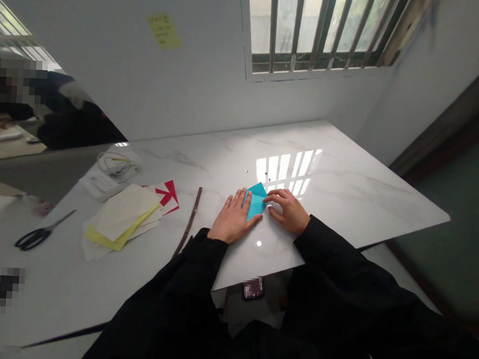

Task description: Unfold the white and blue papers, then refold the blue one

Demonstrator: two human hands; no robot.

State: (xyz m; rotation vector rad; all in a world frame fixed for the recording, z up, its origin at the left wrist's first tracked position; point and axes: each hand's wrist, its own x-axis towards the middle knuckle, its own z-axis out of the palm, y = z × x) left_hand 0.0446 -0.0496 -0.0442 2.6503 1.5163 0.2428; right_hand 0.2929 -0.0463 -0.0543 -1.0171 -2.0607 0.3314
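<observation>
A small piece of blue paper [256,202], with crease lines across it, lies on the white marbled table [363,186]. Over its left part rests my left hand [234,214], flat, with the fingers stretched out. My right hand [287,209] is at the paper's right corner, its fingers bent and the fingertips touching the edge. Thumb and forefinger of that hand are apart. The part of the paper under my left palm is hidden.
Left of my hands lie a thin brown stick [190,220], stacked white and yellow sheets [127,216], red paper pieces [169,193] and black-handled scissors [39,235]. Farther back are a white cable [115,165] and a plastic bag [97,183]. A wall with a barred window [311,33] borders the table.
</observation>
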